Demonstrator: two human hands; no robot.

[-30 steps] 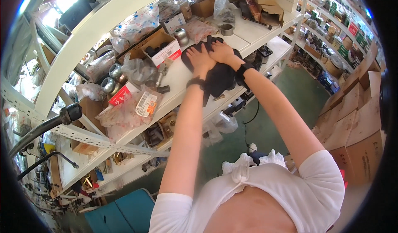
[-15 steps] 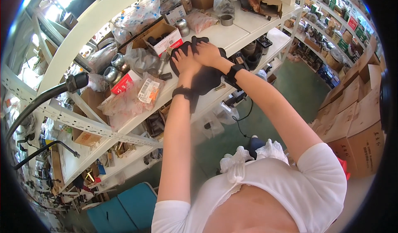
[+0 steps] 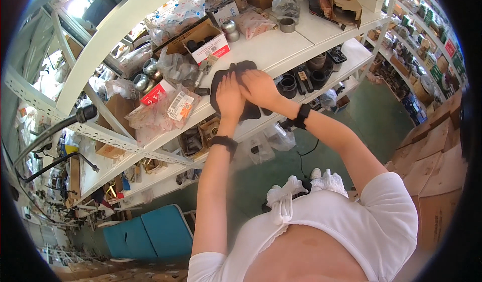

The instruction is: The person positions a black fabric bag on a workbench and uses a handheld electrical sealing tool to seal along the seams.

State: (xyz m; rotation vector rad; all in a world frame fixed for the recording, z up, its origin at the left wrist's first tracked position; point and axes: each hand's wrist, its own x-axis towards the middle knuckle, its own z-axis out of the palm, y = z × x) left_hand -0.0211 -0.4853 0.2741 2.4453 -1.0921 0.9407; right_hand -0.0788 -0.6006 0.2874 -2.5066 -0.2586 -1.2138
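The white shelf point(image 3: 267, 46) carries a black cloth point(image 3: 250, 112) near its front edge. It is laid down and roughly spread; its bunched far edge suggests smoothing remains. Of the hands, the left point(image 3: 231, 100) lies flat on it, fingers extended; the right point(image 3: 261, 88) meets it, whether pinching fabric I cannot tell. A grey ring point(image 3: 287, 26) sits well apart.

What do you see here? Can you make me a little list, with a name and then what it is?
Left hand: on the black cloth-like piece
Right hand: on that piece too, right beside the left
Wrists: a black band on each
Under the piece: white shelf
Nearby: open box holding black parts, grey ring
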